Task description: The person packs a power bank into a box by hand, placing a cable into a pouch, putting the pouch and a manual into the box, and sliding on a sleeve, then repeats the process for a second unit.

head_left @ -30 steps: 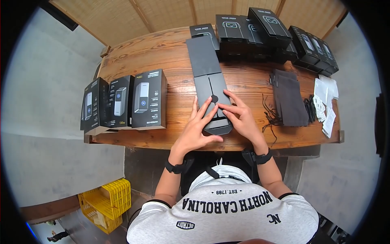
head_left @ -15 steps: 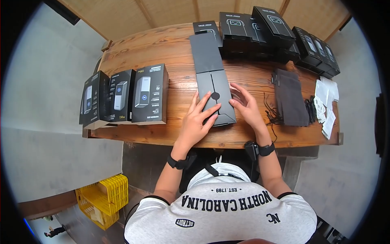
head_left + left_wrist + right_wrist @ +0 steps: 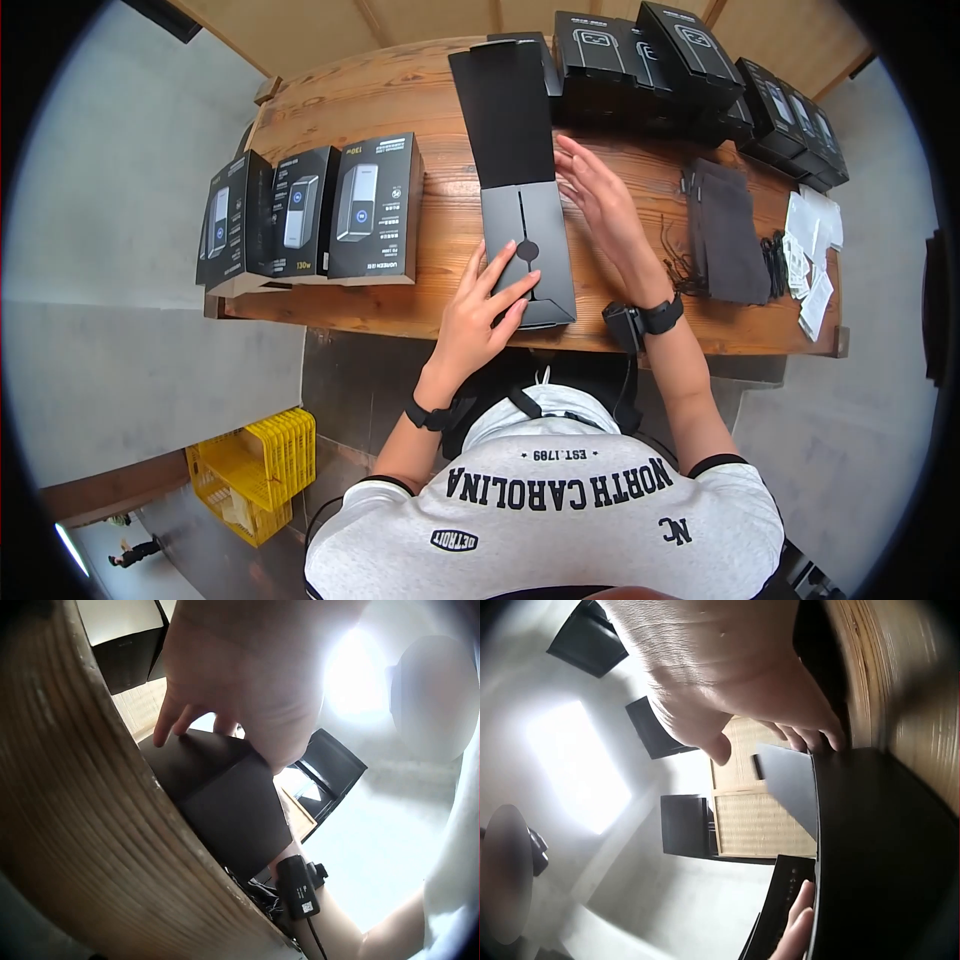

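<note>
In the head view a black box (image 3: 555,275) lies near the table's front edge, its long lid (image 3: 505,120) raised at the far end. The inner black panel has a lengthwise slot and a round cutout. My left hand (image 3: 478,312) rests on this panel with fingers spread, its fingertips around the cutout. Beside the lid's right edge is my right hand (image 3: 605,205), fingers extended. The right wrist view shows the right hand (image 3: 742,675) with fingertips right at the lid's base. The box's black sides (image 3: 232,810) fill the middle of the left wrist view.
Three printed black boxes (image 3: 375,215) stand at the left. More black boxes (image 3: 600,70) are stacked at the back right. Dark cloth pouches (image 3: 730,235), black cables (image 3: 773,262) and white papers (image 3: 812,240) lie at the right. A yellow crate (image 3: 285,450) is on the floor.
The near-end flap that stuck out has been folded in. The lid has risen from lying back. My right hand has moved from the panel to beside the lid, while the left stays on the panel.
</note>
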A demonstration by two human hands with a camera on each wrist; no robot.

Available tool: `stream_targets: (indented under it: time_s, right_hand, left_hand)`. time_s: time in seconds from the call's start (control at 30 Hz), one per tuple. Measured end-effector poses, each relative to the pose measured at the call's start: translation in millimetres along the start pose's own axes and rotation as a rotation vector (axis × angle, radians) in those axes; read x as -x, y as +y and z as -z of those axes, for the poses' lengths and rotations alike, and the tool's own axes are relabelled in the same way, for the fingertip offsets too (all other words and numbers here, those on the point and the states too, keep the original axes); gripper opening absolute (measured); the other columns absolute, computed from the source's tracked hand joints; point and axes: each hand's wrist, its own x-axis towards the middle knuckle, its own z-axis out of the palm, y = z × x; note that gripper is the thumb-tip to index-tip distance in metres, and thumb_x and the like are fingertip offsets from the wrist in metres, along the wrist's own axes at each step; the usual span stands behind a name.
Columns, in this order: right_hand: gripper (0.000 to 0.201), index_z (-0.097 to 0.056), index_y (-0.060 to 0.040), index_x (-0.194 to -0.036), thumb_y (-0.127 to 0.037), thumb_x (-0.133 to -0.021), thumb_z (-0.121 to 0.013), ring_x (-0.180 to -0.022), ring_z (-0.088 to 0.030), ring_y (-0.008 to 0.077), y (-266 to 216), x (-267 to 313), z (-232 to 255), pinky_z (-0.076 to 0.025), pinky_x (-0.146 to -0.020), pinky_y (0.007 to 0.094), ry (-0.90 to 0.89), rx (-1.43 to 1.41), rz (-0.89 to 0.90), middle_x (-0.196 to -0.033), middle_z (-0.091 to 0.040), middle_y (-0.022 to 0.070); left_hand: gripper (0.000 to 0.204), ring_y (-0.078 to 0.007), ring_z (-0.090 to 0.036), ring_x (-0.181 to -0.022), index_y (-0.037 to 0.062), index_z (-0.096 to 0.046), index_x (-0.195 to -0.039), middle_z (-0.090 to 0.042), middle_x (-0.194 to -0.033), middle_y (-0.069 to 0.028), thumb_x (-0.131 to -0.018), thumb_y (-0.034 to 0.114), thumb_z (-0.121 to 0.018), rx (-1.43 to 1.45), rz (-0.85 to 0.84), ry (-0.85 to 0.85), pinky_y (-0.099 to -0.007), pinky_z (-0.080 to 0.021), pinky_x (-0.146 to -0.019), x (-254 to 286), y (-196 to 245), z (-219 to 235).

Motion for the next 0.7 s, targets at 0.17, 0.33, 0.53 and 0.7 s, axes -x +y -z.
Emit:
stream_targets:
  time_s: [0.17,0.33,0.53,0.7]
  right_hand:
    - [0.046,-0.070,-0.0017,-0.125,-0.036,-0.108,-0.045,-0.141,-0.045,0.0292,-9,40,-6,-0.029,-0.120,0.0435,-0.162,0.465,0.303,-0.135,-0.064,0.0130]
    - [0.036,-0.074,-0.0122,-0.122,-0.031,-0.091,-0.070,-0.144,-0.042,0.0371,-19,88,-12,-0.032,-0.118,0.0502,-0.327,0.830,0.375,-0.143,-0.059,0.0135]
    - [0.048,-0.073,-0.0197,-0.126,-0.015,-0.078,-0.080,-0.143,-0.041,0.0406,-14,101,3,-0.038,-0.114,0.0517,-0.230,1.111,0.424,-0.150,-0.052,0.0125]
    - [0.047,-0.073,-0.0216,-0.126,-0.012,-0.080,-0.077,-0.145,-0.039,0.0401,-11,108,14,-0.038,-0.114,0.0504,-0.177,1.149,0.420,-0.150,-0.052,0.0131]
  left_hand:
    - [0.038,-0.0476,-0.042,-0.141,0.0118,-0.075,-0.112,-0.062,-0.133,-0.0151,-0.075,0.006,-0.074,0.037,-0.011,0.025,-0.0488,-0.048,-0.106,3,-10,-4]
    - [0.037,-0.0472,-0.040,-0.142,0.0051,-0.075,-0.109,-0.062,-0.133,-0.0172,-0.072,0.006,-0.074,0.055,-0.037,0.010,-0.0501,-0.047,-0.106,-14,-16,-16]
    - [0.041,-0.0453,-0.042,-0.142,0.0042,-0.072,-0.117,-0.062,-0.135,-0.0181,-0.076,0.005,-0.074,0.202,-0.048,-0.004,-0.0493,-0.049,-0.104,-34,-18,-35]
    - [0.054,-0.0321,-0.055,-0.135,0.0086,-0.065,-0.135,-0.053,-0.148,-0.0179,-0.083,-0.001,-0.072,0.595,0.236,0.044,-0.0400,-0.057,-0.096,-30,-9,-34]
